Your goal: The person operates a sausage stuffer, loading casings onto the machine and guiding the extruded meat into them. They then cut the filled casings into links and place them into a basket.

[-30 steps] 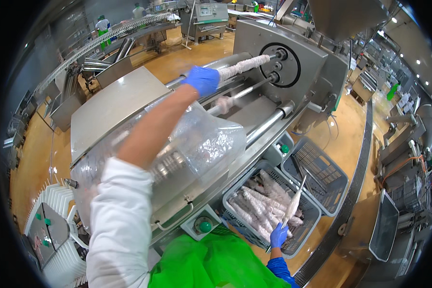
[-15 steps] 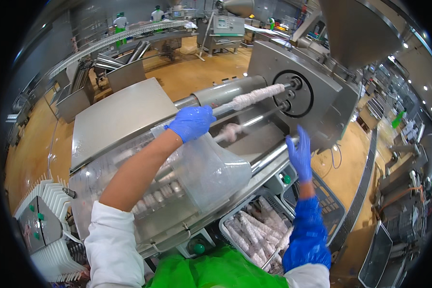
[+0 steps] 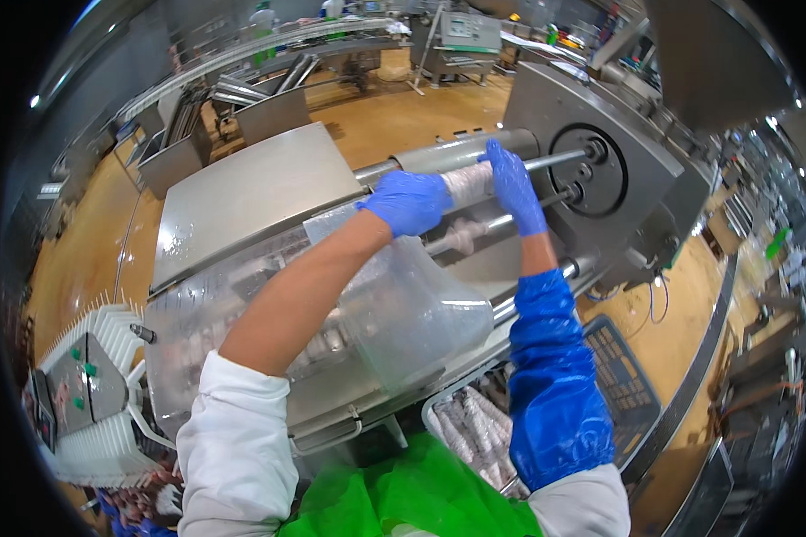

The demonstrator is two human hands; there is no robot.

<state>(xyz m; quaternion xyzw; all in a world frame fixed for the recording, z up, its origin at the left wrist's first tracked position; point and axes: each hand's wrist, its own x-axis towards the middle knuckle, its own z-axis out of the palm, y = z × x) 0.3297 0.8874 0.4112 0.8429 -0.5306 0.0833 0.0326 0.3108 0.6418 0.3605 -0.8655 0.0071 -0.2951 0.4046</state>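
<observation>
My left hand [image 3: 408,201], in a blue glove, grips a whitish, bunched casing [image 3: 468,182] that sits on the upper metal rod [image 3: 555,161] of a steel machine. In a matching blue glove and long blue sleeve, my right hand [image 3: 513,185] closes over the same casing just to the right, toward the round black hub [image 3: 582,168]. A second rod [image 3: 475,234] with a pale lump on it runs just below my hands. A clear plastic guard [image 3: 403,309] lies under my left forearm.
A grey crate [image 3: 475,430] with several pale casing sticks stands low by my right elbow, next to a dark mesh basket [image 3: 622,380]. A flat steel lid [image 3: 242,197] covers the machine's left part. A white ribbed rack [image 3: 98,394] is at lower left. People stand by conveyors far back.
My right hand has come up from the crate to the upper rod and closed on the casing beside my left hand. My left hand has stayed on the casing.
</observation>
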